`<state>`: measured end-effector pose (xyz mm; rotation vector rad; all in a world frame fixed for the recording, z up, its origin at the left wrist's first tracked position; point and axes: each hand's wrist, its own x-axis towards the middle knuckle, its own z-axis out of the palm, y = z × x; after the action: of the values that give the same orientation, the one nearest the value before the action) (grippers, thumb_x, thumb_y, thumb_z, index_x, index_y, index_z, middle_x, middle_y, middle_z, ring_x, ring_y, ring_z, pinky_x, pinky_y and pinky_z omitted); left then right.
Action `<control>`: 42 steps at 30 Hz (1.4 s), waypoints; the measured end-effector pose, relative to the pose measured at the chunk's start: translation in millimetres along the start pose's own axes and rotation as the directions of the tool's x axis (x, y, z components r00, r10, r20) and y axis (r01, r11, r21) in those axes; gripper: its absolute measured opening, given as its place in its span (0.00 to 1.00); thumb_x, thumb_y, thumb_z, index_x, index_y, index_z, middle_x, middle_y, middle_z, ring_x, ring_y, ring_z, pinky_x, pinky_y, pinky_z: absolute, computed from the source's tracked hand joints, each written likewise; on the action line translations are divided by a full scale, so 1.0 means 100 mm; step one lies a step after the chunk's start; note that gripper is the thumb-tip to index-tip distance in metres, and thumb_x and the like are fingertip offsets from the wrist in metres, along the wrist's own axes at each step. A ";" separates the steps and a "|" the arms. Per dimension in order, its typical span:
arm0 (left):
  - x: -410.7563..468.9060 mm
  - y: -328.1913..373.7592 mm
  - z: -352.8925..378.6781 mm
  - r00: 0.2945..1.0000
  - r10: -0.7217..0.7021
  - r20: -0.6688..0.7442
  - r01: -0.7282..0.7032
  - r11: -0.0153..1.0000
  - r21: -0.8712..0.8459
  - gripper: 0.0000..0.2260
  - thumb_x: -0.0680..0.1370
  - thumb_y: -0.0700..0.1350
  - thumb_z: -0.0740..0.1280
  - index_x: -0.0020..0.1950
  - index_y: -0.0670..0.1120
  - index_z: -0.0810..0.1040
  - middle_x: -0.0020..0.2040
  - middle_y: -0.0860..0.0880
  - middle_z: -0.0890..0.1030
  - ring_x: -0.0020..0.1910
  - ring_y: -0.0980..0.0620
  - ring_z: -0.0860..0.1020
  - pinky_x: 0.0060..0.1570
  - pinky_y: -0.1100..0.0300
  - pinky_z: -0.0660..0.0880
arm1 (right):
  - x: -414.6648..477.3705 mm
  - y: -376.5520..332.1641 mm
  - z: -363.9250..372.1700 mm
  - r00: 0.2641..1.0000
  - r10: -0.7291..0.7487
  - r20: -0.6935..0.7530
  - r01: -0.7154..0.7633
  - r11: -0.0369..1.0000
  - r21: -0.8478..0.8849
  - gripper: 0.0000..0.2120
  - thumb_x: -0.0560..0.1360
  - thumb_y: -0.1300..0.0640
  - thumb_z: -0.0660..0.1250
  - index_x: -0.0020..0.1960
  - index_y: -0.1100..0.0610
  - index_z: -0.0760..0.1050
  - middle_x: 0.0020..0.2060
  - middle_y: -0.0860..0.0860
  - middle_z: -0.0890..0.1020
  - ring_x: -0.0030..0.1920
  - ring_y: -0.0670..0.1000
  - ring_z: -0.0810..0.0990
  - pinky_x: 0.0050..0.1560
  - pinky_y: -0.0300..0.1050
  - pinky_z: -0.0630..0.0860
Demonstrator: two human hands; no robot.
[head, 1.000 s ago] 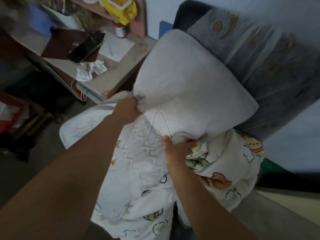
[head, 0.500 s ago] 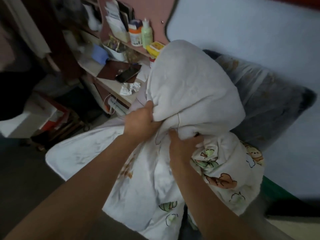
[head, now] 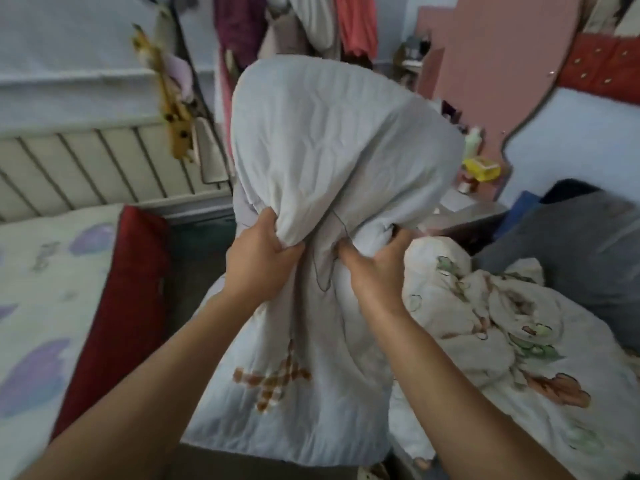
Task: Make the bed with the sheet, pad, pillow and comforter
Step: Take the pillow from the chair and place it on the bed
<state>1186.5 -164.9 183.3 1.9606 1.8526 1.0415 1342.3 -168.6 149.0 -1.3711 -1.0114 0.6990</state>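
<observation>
In the head view, the left hand (head: 258,258) and the right hand (head: 375,271) meet at the middle of the frame. The fingers of both are clenched on bunched folds of a white quilted pad (head: 332,140). The pad bulges up above the hands and hangs below them, with a brown checked cross on the hanging part. Just right of it, at lower right, lies a crumpled comforter (head: 485,323) printed with bears, and a grey pillow (head: 571,244) rests behind that. At the left edge is a bed (head: 117,306) with a red side and a sheet (head: 41,289) with purple patches. At centre right a yellow box (head: 481,168) sits on a desk (head: 464,206), its print too blurred to read.
</observation>
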 end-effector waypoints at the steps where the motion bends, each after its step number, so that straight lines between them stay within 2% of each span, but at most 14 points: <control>1: -0.15 -0.14 -0.22 0.999 -0.043 -0.032 0.043 0.999 0.012 0.16 0.73 0.49 0.68 0.58 0.46 0.71 0.48 0.46 0.81 0.47 0.42 0.78 0.46 0.47 0.75 | -0.18 -0.11 0.13 0.999 -0.023 0.050 0.023 1.000 0.003 0.32 0.65 0.50 0.76 0.60 0.45 0.59 0.48 0.36 0.70 0.51 0.47 0.74 0.54 0.44 0.70; 3: -0.51 -0.47 -0.79 0.982 -0.140 -0.124 0.143 0.990 0.019 0.16 0.72 0.49 0.68 0.57 0.45 0.72 0.48 0.45 0.81 0.48 0.41 0.78 0.46 0.47 0.75 | -0.63 -0.37 0.50 0.977 -0.048 0.206 0.044 0.999 0.025 0.32 0.66 0.50 0.76 0.62 0.46 0.59 0.48 0.36 0.71 0.52 0.46 0.74 0.53 0.44 0.69; 7: -1.12 -0.95 -1.66 0.914 -0.262 -0.310 0.286 0.957 0.035 0.20 0.69 0.56 0.64 0.56 0.46 0.72 0.51 0.43 0.81 0.51 0.39 0.78 0.47 0.46 0.75 | -1.34 -0.72 1.16 0.894 -0.106 0.436 0.089 0.994 0.059 0.34 0.64 0.46 0.77 0.61 0.44 0.59 0.57 0.45 0.74 0.57 0.52 0.76 0.58 0.56 0.74; 10: -1.62 -1.26 -2.23 0.837 -0.328 -0.438 0.383 0.923 0.041 0.23 0.67 0.58 0.61 0.57 0.48 0.72 0.52 0.43 0.81 0.53 0.39 0.79 0.48 0.45 0.76 | -1.86 -0.94 1.64 0.781 -0.167 0.602 0.096 0.984 0.149 0.35 0.65 0.49 0.78 0.62 0.47 0.60 0.57 0.45 0.73 0.57 0.50 0.75 0.59 0.52 0.73; 12: -1.97 -1.40 -2.53 0.754 -0.372 -0.541 0.453 0.891 0.019 0.23 0.67 0.59 0.61 0.58 0.49 0.72 0.53 0.44 0.81 0.54 0.40 0.79 0.49 0.47 0.76 | -2.20 -1.06 1.91 0.673 -0.195 0.714 0.092 0.979 0.180 0.35 0.66 0.49 0.78 0.63 0.46 0.59 0.55 0.43 0.71 0.55 0.48 0.73 0.57 0.48 0.71; 15: -2.39 -1.51 -2.87 0.614 -0.466 -0.637 0.586 0.810 -0.028 0.25 0.67 0.60 0.60 0.59 0.49 0.73 0.54 0.46 0.81 0.54 0.41 0.78 0.48 0.50 0.76 | -2.60 -1.19 2.26 0.513 -0.223 0.829 0.088 0.974 0.208 0.36 0.66 0.50 0.77 0.63 0.42 0.57 0.55 0.42 0.70 0.55 0.47 0.72 0.58 0.49 0.71; 17: -2.69 -1.55 -3.07 0.526 -0.492 -0.694 0.640 0.766 -0.058 0.28 0.65 0.63 0.59 0.59 0.48 0.73 0.54 0.46 0.81 0.53 0.40 0.79 0.49 0.48 0.76 | -2.90 -1.30 2.46 0.376 -0.238 0.895 0.083 0.971 0.224 0.37 0.67 0.50 0.76 0.66 0.46 0.57 0.56 0.43 0.70 0.57 0.49 0.73 0.58 0.48 0.71; 23: -3.49 -1.61 -3.42 0.253 -0.520 -0.816 0.734 0.652 -0.188 0.30 0.65 0.63 0.60 0.62 0.49 0.74 0.54 0.48 0.81 0.54 0.44 0.79 0.52 0.47 0.77 | -3.72 -1.48 2.78 0.083 -0.273 0.958 0.107 0.959 0.264 0.38 0.66 0.50 0.75 0.68 0.50 0.56 0.64 0.49 0.72 0.60 0.56 0.74 0.62 0.55 0.71; 25: -3.74 -1.61 -3.48 0.185 -0.535 -0.824 0.739 0.628 -0.242 0.30 0.65 0.63 0.61 0.63 0.50 0.74 0.55 0.49 0.81 0.54 0.46 0.79 0.52 0.48 0.77 | -3.97 -1.49 2.84 0.019 -0.279 0.960 0.113 0.955 0.275 0.38 0.66 0.51 0.75 0.68 0.51 0.56 0.61 0.48 0.72 0.60 0.56 0.74 0.62 0.56 0.71; 29: -4.37 -1.60 -3.62 0.012 -0.534 -0.845 0.755 0.559 -0.343 0.27 0.68 0.57 0.63 0.65 0.47 0.73 0.55 0.50 0.79 0.53 0.48 0.77 0.49 0.56 0.73 | -4.68 -1.53 2.92 -0.167 -0.268 0.949 0.082 0.955 0.285 0.37 0.65 0.51 0.76 0.67 0.49 0.58 0.55 0.44 0.73 0.57 0.55 0.76 0.61 0.58 0.73; 33: -4.93 -1.68 -3.83 -0.103 -0.521 -0.847 0.758 0.510 -0.406 0.21 0.74 0.48 0.69 0.66 0.46 0.73 0.54 0.52 0.77 0.52 0.52 0.75 0.44 0.62 0.68 | -5.33 -1.58 2.99 -0.253 -0.269 0.929 0.047 0.956 0.289 0.38 0.64 0.51 0.76 0.67 0.48 0.59 0.50 0.42 0.75 0.55 0.55 0.77 0.59 0.58 0.74; 37: -5.48 -1.87 -4.10 -0.139 -0.508 -0.850 0.748 0.508 -0.426 0.24 0.71 0.51 0.69 0.66 0.46 0.73 0.58 0.47 0.79 0.55 0.47 0.78 0.46 0.60 0.69 | -5.98 -1.66 3.05 -0.314 -0.266 0.911 0.045 0.955 0.294 0.38 0.65 0.51 0.77 0.67 0.49 0.59 0.54 0.46 0.76 0.56 0.55 0.77 0.61 0.57 0.73; 40: -5.85 -2.02 -4.40 -0.161 -0.497 -0.853 0.767 0.480 -0.425 0.21 0.73 0.48 0.69 0.64 0.45 0.74 0.57 0.46 0.79 0.55 0.45 0.78 0.47 0.60 0.69 | -6.50 -1.75 3.13 -0.320 -0.270 0.908 0.032 0.955 0.295 0.37 0.65 0.51 0.76 0.66 0.49 0.60 0.53 0.46 0.76 0.55 0.55 0.77 0.60 0.56 0.74; 42: -6.13 -2.14 -4.62 -0.180 -0.501 -0.846 0.762 0.473 -0.442 0.23 0.70 0.53 0.67 0.63 0.46 0.75 0.57 0.46 0.80 0.55 0.44 0.78 0.49 0.55 0.73 | -6.88 -1.82 3.20 -0.329 -0.266 0.906 0.038 0.955 0.295 0.37 0.64 0.50 0.76 0.66 0.49 0.60 0.54 0.46 0.77 0.55 0.55 0.78 0.60 0.57 0.74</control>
<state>766.4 -842.0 182.5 -0.3172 3.0470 1.7327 731.0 -652.9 182.3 0.0098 -2.3807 1.8005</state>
